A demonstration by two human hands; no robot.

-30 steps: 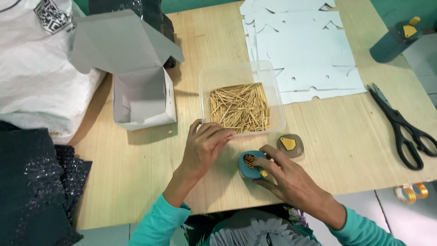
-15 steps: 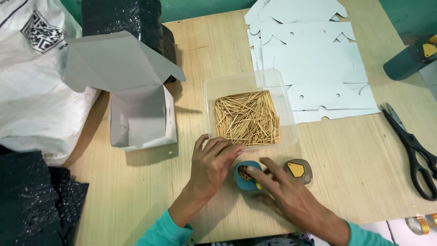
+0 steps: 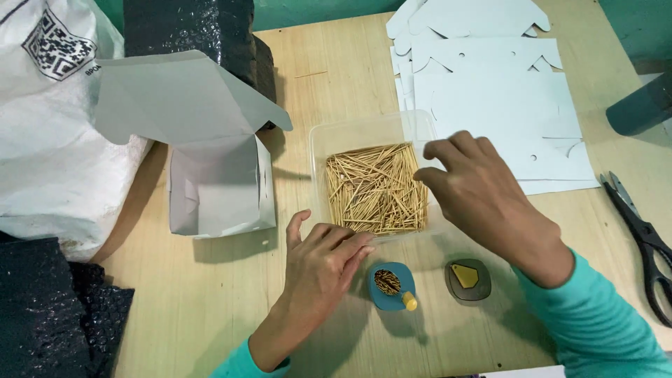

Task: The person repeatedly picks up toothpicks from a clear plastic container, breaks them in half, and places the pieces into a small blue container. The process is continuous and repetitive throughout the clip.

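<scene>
I see the wooden bench [image 3: 210, 308] filling the view. A white woven sack [image 3: 49, 140] covers its left edge, with black bubble wrap [image 3: 49, 315] at the near left corner and more of it at the far edge. A stack of flat white die-cut card sheets [image 3: 490, 98] lies toward the far right corner. An open white cardboard box [image 3: 217, 185], lid flap raised, sits left of centre. Just right of it is a clear plastic tray [image 3: 350, 133] holding a heap of toothpicks [image 3: 374, 187]. Black scissors [image 3: 644, 245] lie at the right edge.

My right hand [image 3: 483, 192] hovers over the tray's right side, fingers [image 3: 448, 150] curled narrow toward the toothpicks; I cannot tell whether they pinch any. My left hand [image 3: 325, 262] rests flat on the bench at the tray's near edge, fingers loosely spread, holding nothing, fingertips just beside a small blue toothpick container [image 3: 390, 285], which stands open near the near edge and is part-filled. Its dark lid with a yellow insert [image 3: 467, 280] lies just right of it.
</scene>
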